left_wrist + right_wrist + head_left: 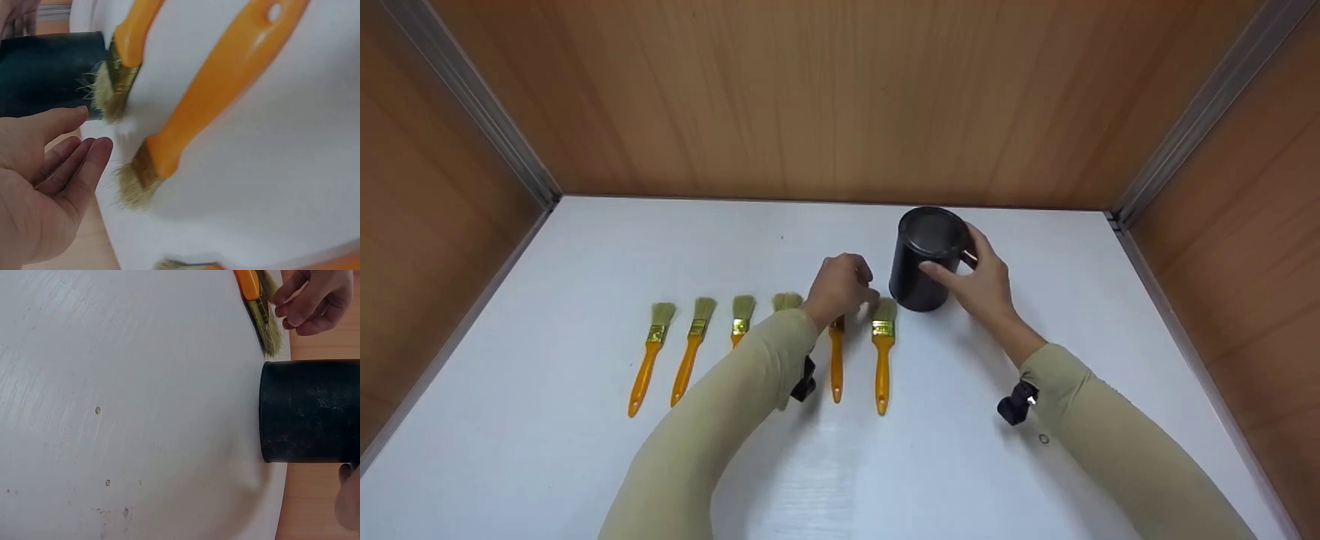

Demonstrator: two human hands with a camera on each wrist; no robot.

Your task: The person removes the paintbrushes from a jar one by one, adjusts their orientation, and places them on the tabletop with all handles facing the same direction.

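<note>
**Hands at the brush row**

On the white table (585,465), the right hand (979,281) grips an upright black can (924,259). The left hand (840,289), fingers loosely open and apparently empty, hovers over the fifth orange-handled paintbrush (836,364).

No readable text, labels, brands or numbers on black can (926,259) or brushes (882,352).

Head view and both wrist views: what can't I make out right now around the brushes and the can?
- Fifth brush: in the head view the left hand covers its bristles.
- Fourth brush: the left sleeve hides its handle.
- Black can: what it holds is unreadable in the head view; the right wrist view shows only its side.
- Right hand: its grip is cut off by the right wrist view's edge.
</note>
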